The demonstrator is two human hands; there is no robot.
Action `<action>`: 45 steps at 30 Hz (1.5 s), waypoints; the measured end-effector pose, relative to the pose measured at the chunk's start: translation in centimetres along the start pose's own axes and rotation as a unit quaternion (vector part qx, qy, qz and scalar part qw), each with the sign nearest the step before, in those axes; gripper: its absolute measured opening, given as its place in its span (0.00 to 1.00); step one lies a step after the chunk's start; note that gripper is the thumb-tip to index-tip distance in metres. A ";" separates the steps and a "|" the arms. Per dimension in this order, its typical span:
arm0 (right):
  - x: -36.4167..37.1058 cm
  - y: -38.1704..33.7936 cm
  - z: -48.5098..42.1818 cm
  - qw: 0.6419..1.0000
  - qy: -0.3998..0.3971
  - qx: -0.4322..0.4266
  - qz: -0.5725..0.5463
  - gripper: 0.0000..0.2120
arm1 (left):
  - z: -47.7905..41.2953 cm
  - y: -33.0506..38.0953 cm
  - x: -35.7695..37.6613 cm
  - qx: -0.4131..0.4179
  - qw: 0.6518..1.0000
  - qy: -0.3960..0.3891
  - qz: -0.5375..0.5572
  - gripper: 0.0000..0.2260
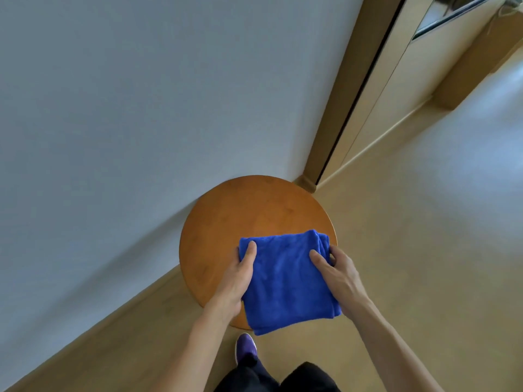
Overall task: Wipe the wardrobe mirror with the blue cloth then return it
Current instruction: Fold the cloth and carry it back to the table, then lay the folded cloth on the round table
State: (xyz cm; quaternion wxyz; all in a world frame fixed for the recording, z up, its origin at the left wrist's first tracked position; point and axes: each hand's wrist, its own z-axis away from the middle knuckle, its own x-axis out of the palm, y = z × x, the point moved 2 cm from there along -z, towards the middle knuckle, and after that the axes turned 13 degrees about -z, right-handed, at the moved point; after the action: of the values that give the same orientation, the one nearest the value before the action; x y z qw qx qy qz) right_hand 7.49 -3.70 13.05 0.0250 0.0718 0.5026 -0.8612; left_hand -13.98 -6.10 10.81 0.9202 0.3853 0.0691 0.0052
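A room corner seen from above: a pale grey-blue wall (113, 108) fills the left side and a beige floor (424, 250) the right. At the far right a light wood wardrobe (396, 89) stands, with a sliver of the wardrobe mirror (452, 11) at the top edge. A round, orange-brown wooden surface (249, 210) sits against the wall. The folded blue cloth (285, 278) lies on its near right part as a thick rectangle. Its long axis runs from far to near, slanting slightly right toward the person, and its near end hangs past the rim. The left hand (236, 275) grips the cloth's left edge, thumb on top. The right hand (339, 274) grips the right edge, thumb on top and fingers curled around the folds. A purple shoe (245, 346) shows below.
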 end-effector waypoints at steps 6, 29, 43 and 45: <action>2.3 -2.3 -6.3 0.993 -0.091 -0.007 0.070 0.10 | -2.4 0.4 -1.0 -0.036 0.996 0.068 0.045 0.15; 5.0 2.5 -24.9 0.925 -0.280 0.019 0.255 0.06 | -13.2 -4.6 6.4 -0.085 0.955 0.200 0.200 0.18; 10.2 9.3 -32.1 0.914 -0.261 0.015 0.309 0.14 | -24.1 -9.4 4.5 -0.073 0.966 0.216 0.119 0.24; 10.3 10.3 -32.8 0.914 -0.258 0.003 0.314 0.15 | -25.5 -10.3 4.7 -0.073 0.967 0.224 0.099 0.26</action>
State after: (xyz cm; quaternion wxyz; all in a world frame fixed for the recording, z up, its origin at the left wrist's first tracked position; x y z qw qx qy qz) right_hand 1.69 19.98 -13.27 0.4224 0.0010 0.4274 -0.7993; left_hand -13.15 5.03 -14.71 0.9018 0.3109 0.2344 0.1874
